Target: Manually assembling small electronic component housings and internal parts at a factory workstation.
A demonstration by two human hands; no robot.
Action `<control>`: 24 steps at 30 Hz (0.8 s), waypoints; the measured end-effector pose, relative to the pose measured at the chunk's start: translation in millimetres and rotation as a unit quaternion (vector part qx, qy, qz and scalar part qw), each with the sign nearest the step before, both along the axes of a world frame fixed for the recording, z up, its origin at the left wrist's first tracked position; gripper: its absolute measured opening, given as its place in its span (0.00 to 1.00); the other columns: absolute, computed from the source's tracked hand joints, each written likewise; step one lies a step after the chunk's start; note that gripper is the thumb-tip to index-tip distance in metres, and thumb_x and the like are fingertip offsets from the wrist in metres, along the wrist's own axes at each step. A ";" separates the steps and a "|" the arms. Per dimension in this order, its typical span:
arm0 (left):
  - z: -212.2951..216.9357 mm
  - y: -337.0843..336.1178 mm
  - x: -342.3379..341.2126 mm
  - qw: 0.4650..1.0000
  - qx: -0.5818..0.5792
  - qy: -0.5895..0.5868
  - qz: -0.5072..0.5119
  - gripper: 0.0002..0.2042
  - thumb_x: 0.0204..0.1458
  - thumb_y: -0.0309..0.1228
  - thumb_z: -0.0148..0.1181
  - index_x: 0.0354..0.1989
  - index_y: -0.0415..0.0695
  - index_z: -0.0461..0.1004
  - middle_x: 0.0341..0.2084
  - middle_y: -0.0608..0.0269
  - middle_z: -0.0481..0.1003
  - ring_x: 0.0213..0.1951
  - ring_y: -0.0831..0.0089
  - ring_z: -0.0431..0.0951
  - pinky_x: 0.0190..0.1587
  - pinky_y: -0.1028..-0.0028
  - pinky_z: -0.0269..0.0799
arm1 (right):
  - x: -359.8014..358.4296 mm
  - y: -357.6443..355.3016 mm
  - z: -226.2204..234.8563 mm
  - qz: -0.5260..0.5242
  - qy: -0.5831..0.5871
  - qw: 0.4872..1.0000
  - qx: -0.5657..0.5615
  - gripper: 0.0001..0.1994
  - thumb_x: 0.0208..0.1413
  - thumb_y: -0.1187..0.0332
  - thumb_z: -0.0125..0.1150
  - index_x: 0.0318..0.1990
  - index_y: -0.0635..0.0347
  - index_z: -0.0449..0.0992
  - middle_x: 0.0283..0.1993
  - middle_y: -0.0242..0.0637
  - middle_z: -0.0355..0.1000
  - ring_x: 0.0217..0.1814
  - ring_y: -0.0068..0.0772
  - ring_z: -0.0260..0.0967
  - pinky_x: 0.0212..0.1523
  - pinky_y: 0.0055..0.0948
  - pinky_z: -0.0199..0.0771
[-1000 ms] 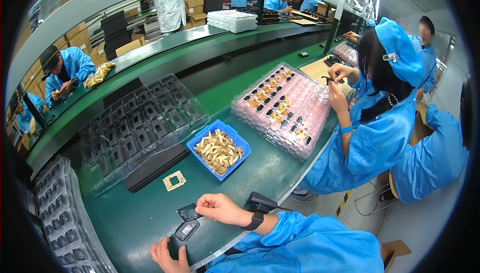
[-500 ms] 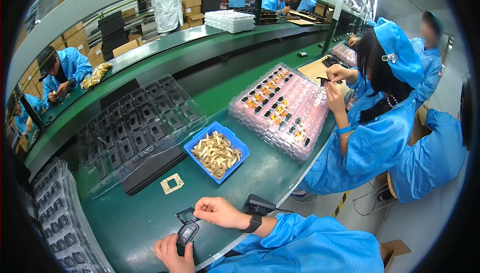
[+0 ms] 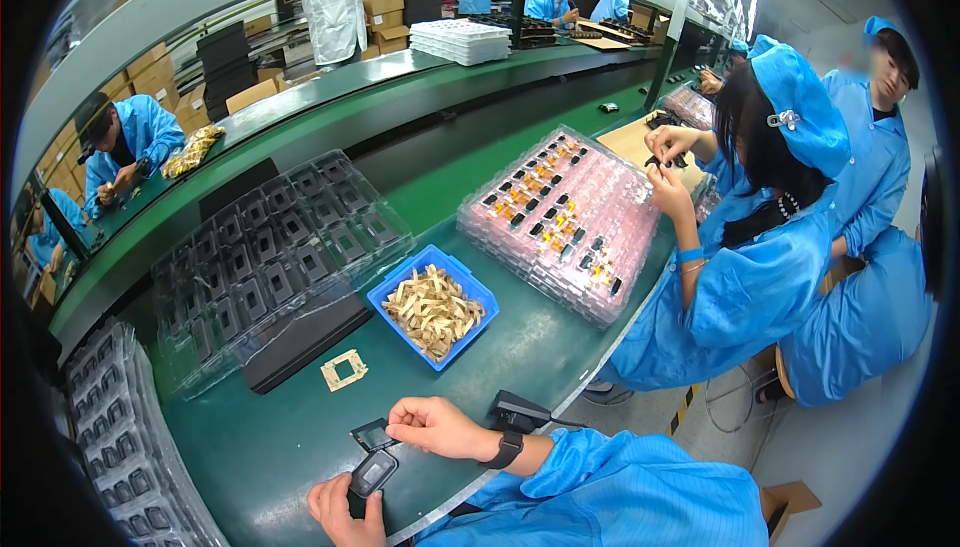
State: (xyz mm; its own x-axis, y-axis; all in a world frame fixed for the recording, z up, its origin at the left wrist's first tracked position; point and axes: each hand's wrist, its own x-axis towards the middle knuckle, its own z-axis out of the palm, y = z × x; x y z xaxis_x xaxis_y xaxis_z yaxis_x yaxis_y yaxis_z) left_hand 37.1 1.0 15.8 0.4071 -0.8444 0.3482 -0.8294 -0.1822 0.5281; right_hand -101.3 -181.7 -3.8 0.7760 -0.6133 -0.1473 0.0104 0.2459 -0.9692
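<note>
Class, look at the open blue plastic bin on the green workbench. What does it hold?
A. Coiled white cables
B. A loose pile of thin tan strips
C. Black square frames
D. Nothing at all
B: the open blue plastic bin is heaped with thin tan strips, lying loose and crisscrossed on the green workbench.

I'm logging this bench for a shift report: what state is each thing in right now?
left hand: gripping a small black part
right hand: pinching a thin dark frame
blue bin: open, holding tan strips
clear tray stack: pockets loaded with dark parts
pink tray: partly filled
</note>
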 end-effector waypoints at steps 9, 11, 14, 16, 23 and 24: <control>-6.4 9.7 0.0 1.000 -0.008 -0.002 0.006 0.23 0.43 0.31 0.70 0.49 0.39 0.73 0.44 0.48 0.73 0.50 0.48 0.68 0.55 0.57 0.63 | 2.5 10.6 -2.0 -0.037 0.002 0.999 -0.004 0.07 0.58 0.67 0.61 0.34 0.61 0.73 0.25 0.23 0.67 0.21 0.10 0.60 0.17 0.16 0.60; -4.7 13.5 -1.7 0.999 -0.025 -0.022 0.014 0.18 0.46 0.33 0.66 0.46 0.40 0.74 0.40 0.51 0.74 0.47 0.52 0.69 0.51 0.58 0.65 | 4.0 13.2 -1.5 -0.017 -0.007 1.000 0.009 0.06 0.58 0.68 0.61 0.34 0.60 0.73 0.25 0.23 0.68 0.23 0.10 0.61 0.19 0.15 0.60; -0.5 12.9 -5.1 0.998 -0.036 -0.028 0.034 0.21 0.40 0.27 0.70 0.45 0.37 0.72 0.47 0.50 0.70 0.44 0.60 0.71 0.48 0.65 0.67 | 4.0 12.3 2.9 -0.006 -0.029 0.999 0.041 0.05 0.58 0.69 0.62 0.34 0.59 0.74 0.27 0.22 0.70 0.27 0.10 0.62 0.24 0.15 0.61; -4.2 8.2 -2.5 0.998 0.003 0.067 0.014 0.32 0.34 0.26 0.71 0.53 0.37 0.68 0.55 0.46 0.66 0.58 0.49 0.64 0.61 0.58 0.58 | -4.8 6.6 11.3 -0.044 0.005 0.999 0.026 0.04 0.57 0.70 0.62 0.35 0.58 0.74 0.28 0.23 0.71 0.26 0.10 0.64 0.23 0.16 0.64; -1.6 -1.2 -3.5 0.997 -0.017 0.071 0.036 0.33 0.34 0.30 0.75 0.54 0.39 0.68 0.49 0.52 0.71 0.52 0.52 0.67 0.57 0.59 0.60 | -11.5 -4.1 34.8 -0.040 0.038 0.998 0.035 0.03 0.56 0.72 0.62 0.34 0.59 0.73 0.25 0.23 0.69 0.21 0.10 0.61 0.21 0.13 0.60; -3.4 -0.1 -3.3 0.996 -0.010 0.072 0.049 0.33 0.34 0.30 0.75 0.54 0.39 0.68 0.49 0.52 0.71 0.52 0.52 0.67 0.57 0.59 0.60 | -9.6 -3.4 37.0 -0.025 0.049 0.998 0.037 0.03 0.57 0.72 0.62 0.34 0.59 0.73 0.25 0.23 0.69 0.21 0.10 0.61 0.21 0.12 0.60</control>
